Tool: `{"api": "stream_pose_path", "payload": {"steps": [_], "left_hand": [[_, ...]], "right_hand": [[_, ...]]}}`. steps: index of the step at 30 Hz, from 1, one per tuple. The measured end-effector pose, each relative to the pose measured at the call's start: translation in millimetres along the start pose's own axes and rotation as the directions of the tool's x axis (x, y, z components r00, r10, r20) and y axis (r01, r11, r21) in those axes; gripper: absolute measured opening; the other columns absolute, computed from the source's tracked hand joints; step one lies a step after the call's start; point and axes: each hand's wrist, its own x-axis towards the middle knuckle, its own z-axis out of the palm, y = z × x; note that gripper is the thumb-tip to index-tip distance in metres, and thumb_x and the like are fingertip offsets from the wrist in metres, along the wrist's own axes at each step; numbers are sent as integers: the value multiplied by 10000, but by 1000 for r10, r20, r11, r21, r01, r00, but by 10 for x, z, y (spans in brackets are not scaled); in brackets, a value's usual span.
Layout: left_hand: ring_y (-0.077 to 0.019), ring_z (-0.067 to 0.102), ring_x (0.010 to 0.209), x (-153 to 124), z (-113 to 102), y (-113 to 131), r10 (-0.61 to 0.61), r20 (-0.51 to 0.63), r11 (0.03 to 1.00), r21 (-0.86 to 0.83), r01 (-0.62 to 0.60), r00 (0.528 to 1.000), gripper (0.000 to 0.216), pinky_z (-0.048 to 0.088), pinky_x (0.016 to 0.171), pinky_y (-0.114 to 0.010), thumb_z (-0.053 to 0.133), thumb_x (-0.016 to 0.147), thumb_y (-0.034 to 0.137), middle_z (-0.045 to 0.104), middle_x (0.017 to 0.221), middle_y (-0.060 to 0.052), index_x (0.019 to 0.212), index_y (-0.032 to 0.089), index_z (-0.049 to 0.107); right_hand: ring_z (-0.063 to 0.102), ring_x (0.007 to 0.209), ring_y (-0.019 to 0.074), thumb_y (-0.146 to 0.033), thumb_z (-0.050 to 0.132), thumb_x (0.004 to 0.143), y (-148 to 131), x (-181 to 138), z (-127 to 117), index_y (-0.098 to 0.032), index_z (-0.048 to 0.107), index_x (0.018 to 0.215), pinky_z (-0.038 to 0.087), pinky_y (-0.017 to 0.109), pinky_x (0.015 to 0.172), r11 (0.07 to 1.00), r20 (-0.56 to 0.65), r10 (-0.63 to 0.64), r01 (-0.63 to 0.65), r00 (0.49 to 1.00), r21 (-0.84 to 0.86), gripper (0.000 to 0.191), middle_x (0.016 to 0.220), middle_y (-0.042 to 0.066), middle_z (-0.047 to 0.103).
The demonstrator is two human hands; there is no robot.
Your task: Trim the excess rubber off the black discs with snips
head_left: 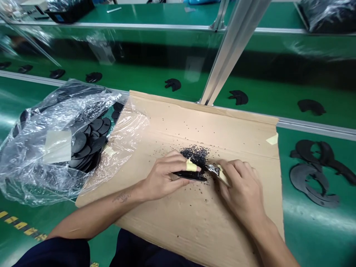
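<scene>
Over the middle of a cardboard sheet (172, 126), my left hand (167, 170) grips a thin black plastic disc (194, 175) on edge, with yellow tape wrapped round one finger. My right hand (241, 185) is closed round a pair of cutting pliers (213, 169), whose metal jaws meet the right side of the disc. Whether the jaws touch it I cannot tell. Just beyond both hands lies a pile of small black plastic bits (196, 152), with more bits scattered about. The handles of the pliers are mostly covered by my fingers.
A clear plastic bag (30, 159) with black discs (86, 144) lies at left, overlapping the cardboard. Black curved parts (308, 178) rest on the green table at right. Behind a metal post (236, 48), several black parts (174, 84) sit spaced along a green belt.
</scene>
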Motion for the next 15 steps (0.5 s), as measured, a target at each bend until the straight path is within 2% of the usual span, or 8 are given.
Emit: {"api": "stream_pose_path", "payload": {"steps": [2, 4, 7, 9, 12, 13, 15], "left_hand": [[-145, 666, 798, -4, 4, 3, -59, -16, 997, -48, 58, 998, 196, 544, 718, -291, 761, 843, 213, 757, 874, -42, 1037, 195, 742], [-163, 696, 861, -16, 12, 2, -150, -1, 982, -112, 149, 989, 197, 572, 770, -305, 756, 840, 207, 762, 930, -72, 1031, 167, 738], [-188, 718, 945, -39, 37, -8, -228, 42, 951, -205, 232, 973, 192, 588, 858, -336, 729, 842, 183, 760, 1004, -103, 1029, 138, 718], [-188, 719, 966, -49, 57, -18, -224, 52, 945, -233, 230, 973, 171, 586, 878, -338, 687, 851, 136, 756, 1017, -104, 1021, 137, 705], [-186, 702, 990, -52, 57, -40, -184, 69, 958, -210, 195, 980, 171, 574, 890, -347, 672, 871, 140, 742, 1032, -95, 1040, 158, 698], [-195, 687, 1012, -50, 43, -49, -167, 81, 965, -190, 180, 983, 195, 564, 906, -362, 705, 871, 199, 732, 1050, -96, 1062, 166, 697], [-216, 650, 1049, -42, 0, -65, -134, 88, 978, -152, 146, 987, 349, 541, 929, -391, 727, 863, 425, 705, 1072, -102, 1110, 180, 696]], "right_hand": [[605, 806, 218, -182, 562, 928, -21, 17, 8, -201, 640, 1083, 457, 342, 677, 976, 39, 40, -47, 998, 213, 174, 922, 81, 677], [648, 830, 212, -221, 614, 917, -67, 29, 7, -216, 626, 1078, 504, 330, 682, 898, 66, 71, -93, 995, 430, 161, 961, 76, 694], [665, 763, 192, -199, 658, 883, -136, 21, -5, -232, 640, 1025, 514, 305, 622, 806, 31, 84, -86, 996, 585, 147, 895, 54, 700], [658, 725, 186, -139, 624, 878, -153, -3, -15, -229, 655, 1013, 504, 307, 609, 807, -49, 36, 0, 998, 590, 165, 837, 51, 688], [621, 692, 190, -99, 578, 870, -134, -44, -30, -218, 659, 1042, 469, 324, 600, 872, -143, -62, 124, 988, 474, 224, 791, 59, 663], [604, 685, 190, -98, 574, 869, -122, -56, -36, -214, 657, 1045, 451, 325, 595, 898, -161, -95, 154, 982, 412, 226, 785, 61, 658], [572, 670, 184, -95, 559, 877, -104, -69, -50, -210, 656, 1025, 414, 323, 590, 939, -184, -157, 205, 970, 276, 211, 775, 60, 654]]}}
